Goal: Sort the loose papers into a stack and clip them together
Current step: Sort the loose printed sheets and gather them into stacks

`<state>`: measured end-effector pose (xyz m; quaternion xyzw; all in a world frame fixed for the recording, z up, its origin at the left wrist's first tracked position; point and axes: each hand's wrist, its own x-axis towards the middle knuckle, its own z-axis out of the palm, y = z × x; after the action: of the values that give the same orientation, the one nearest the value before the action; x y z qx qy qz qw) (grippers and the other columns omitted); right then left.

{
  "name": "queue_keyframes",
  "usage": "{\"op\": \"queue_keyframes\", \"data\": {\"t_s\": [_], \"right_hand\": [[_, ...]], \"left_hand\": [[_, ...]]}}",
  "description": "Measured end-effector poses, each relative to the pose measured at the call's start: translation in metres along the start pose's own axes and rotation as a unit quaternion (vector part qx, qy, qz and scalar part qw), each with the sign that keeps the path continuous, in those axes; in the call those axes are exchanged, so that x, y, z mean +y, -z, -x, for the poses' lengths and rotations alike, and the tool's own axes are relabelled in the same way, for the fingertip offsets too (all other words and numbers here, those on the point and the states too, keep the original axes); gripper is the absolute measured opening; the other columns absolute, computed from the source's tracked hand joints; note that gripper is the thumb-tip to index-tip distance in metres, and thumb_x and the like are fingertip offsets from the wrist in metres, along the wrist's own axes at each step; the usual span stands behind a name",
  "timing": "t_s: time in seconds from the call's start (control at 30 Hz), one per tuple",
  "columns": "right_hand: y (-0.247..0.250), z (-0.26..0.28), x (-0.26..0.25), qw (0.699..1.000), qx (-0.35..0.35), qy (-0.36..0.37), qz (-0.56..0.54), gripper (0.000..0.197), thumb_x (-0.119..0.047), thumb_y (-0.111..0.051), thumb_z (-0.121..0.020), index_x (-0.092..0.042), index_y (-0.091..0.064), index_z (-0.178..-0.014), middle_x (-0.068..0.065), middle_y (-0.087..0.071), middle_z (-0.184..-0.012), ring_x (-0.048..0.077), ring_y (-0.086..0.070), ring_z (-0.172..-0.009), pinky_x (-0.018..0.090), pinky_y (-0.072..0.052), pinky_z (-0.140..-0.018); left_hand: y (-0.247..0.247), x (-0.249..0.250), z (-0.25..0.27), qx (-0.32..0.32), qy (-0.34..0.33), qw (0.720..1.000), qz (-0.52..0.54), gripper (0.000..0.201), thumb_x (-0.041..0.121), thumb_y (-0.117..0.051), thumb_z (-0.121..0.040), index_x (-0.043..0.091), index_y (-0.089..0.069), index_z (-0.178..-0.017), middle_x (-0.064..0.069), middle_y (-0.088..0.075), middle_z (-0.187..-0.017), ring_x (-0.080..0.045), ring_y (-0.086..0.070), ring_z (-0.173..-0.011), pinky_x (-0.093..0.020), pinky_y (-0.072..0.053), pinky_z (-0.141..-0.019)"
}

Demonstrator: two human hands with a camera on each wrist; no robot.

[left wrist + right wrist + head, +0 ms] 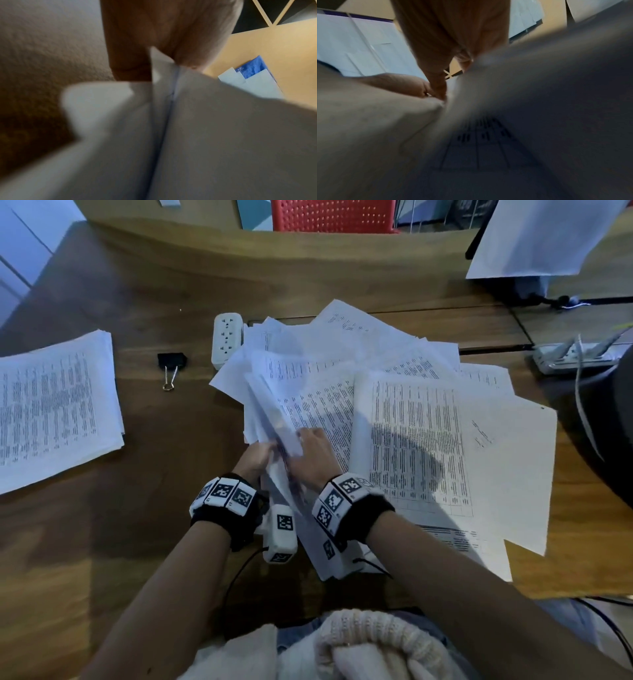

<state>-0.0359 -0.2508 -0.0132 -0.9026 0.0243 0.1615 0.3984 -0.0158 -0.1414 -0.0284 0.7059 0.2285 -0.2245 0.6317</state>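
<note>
Both hands on the sheaf (274,419) at the desk's (154,296) middle: left hand (255,455) and right hand (310,455) pinch its near end, long axis running away from the person, tilted on edge. Both wrist views are blurred; the clip (171,364) lies apart, left.

I see a desk (144,285) with loose papers (411,419) spread over its middle and right. A neat paper stack (51,409) lies at the far left. Between them sits a binder clip (172,365), and just right of it a power strip (226,340), its right edge touching the papers. Behind the desk stands a chair (334,215).
</note>
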Motion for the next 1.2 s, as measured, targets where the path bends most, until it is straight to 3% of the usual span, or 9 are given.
{"op": "queue_keyframes", "data": {"t_s": [0.13, 0.23, 0.3, 0.47, 0.6, 0.77, 0.87, 1.03, 1.2], "right_hand": [[0.003, -0.005, 0.003, 0.999, -0.042, -0.023, -0.017, 0.049, -0.042, -0.045, -0.094, -0.001, -0.055, -0.12, 0.016, -0.056, -0.126, 0.029, -0.05, -0.12, 0.036, -0.036, -0.101], [0.031, -0.012, 0.021, 0.996, 0.044, -0.058, -0.057, 0.037, -0.026, -0.049, -0.094, -0.001, -0.056, -0.12, 0.013, -0.059, -0.125, 0.026, -0.053, -0.118, 0.033, -0.039, -0.101], [0.056, -0.019, 0.044, 0.984, 0.135, -0.114, -0.011, 0.04, -0.019, -0.054, -0.089, -0.002, -0.05, -0.125, 0.015, -0.052, -0.131, 0.029, -0.048, -0.123, 0.038, -0.039, -0.103], [0.119, -0.003, 0.094, 0.906, 0.169, -0.375, 0.096, 0.108, -0.057, -0.068, -0.072, -0.004, -0.01, -0.146, 0.022, -0.007, -0.153, 0.039, -0.011, -0.141, 0.058, -0.018, -0.111], [0.127, 0.003, 0.121, 0.863, 0.248, -0.434, 0.072, 0.117, -0.068, -0.072, -0.053, 0.003, -0.028, -0.135, 0.022, -0.027, -0.14, 0.036, -0.026, -0.132, 0.052, -0.027, -0.106], [0.125, -0.005, 0.126, 0.904, 0.213, -0.368, 0.035, 0.063, -0.037, -0.072, -0.076, 0.003, -0.05, -0.119, 0.022, -0.05, -0.126, 0.031, -0.052, -0.106, 0.035, -0.05, -0.079], [0.119, -0.01, 0.123, 0.93, 0.232, -0.284, 0.016, 0.025, -0.009, -0.055, -0.089, 0.003, -0.059, -0.11, 0.02, -0.065, -0.109, 0.025, -0.057, -0.083, 0.022, -0.042, -0.06], [0.108, -0.014, 0.114, 0.948, 0.233, -0.217, 0.007, 0.02, -0.008, -0.049, -0.092, 0.001, -0.06, -0.106, 0.02, -0.065, -0.103, 0.019, -0.051, -0.077, 0.014, -0.026, -0.047], [0.103, -0.022, 0.097, 0.959, 0.229, -0.168, 0.002, 0.023, -0.007, -0.043, -0.095, 0.003, -0.058, -0.109, 0.018, -0.063, -0.095, 0.02, -0.051, -0.077, 0.025, -0.042, -0.058]], "left_hand": [[0.005, -0.001, 0.008, -0.067, 0.025, 0.983, 0.171, 0.056, 0.051, -0.025, -0.097, 0.009, -0.061, -0.103, -0.01, -0.073, -0.087, -0.02, -0.068, -0.073, -0.029, -0.057, -0.072], [0.009, -0.007, 0.006, 0.005, 0.004, 1.0, -0.012, 0.031, 0.015, -0.059, -0.09, -0.003, -0.057, -0.114, -0.019, -0.065, -0.111, -0.026, -0.062, -0.085, -0.035, -0.052, -0.08], [0.012, -0.012, -0.002, 0.051, -0.004, 0.995, -0.085, 0.03, 0.003, -0.057, -0.088, -0.002, -0.055, -0.118, -0.015, -0.062, -0.109, -0.024, -0.054, -0.089, -0.033, -0.045, -0.08], [0.013, -0.015, -0.014, 0.087, -0.015, 0.993, -0.085, 0.03, 0.001, -0.054, -0.087, 0.001, -0.057, -0.118, -0.016, -0.062, -0.107, -0.03, -0.059, -0.098, -0.038, -0.049, -0.091], [0.013, -0.015, -0.018, 0.106, -0.028, 0.992, -0.067, 0.035, -0.001, -0.053, -0.087, 0.001, -0.056, -0.122, -0.02, -0.061, -0.121, -0.033, -0.058, -0.109, -0.046, -0.045, -0.102], [0.012, -0.012, -0.016, 0.138, -0.039, 0.984, -0.105, 0.034, 0.003, -0.053, -0.086, 0.003, -0.057, -0.12, -0.016, -0.063, -0.115, -0.036, -0.058, -0.112, -0.041, -0.047, -0.098], [0.026, 0.01, -0.013, 0.242, -0.044, 0.958, -0.145, 0.036, 0.007, -0.048, -0.088, 0.002, -0.055, -0.123, -0.018, -0.058, -0.126, -0.037, -0.053, -0.118, -0.038, -0.043, -0.098], [0.089, 0.065, -0.01, 0.344, -0.098, 0.928, -0.105, 0.042, 0.014, -0.044, -0.094, -0.005, -0.043, -0.131, -0.02, -0.049, -0.136, -0.033, -0.048, -0.124, -0.036, -0.04, -0.092], [0.121, 0.082, -0.01, 0.334, -0.169, 0.927, -0.01, 0.036, 0.021, -0.048, -0.076, 0.016, -0.055, -0.112, 0.001, -0.056, -0.097, -0.021, -0.052, -0.094, -0.034, -0.044, -0.084]]}}
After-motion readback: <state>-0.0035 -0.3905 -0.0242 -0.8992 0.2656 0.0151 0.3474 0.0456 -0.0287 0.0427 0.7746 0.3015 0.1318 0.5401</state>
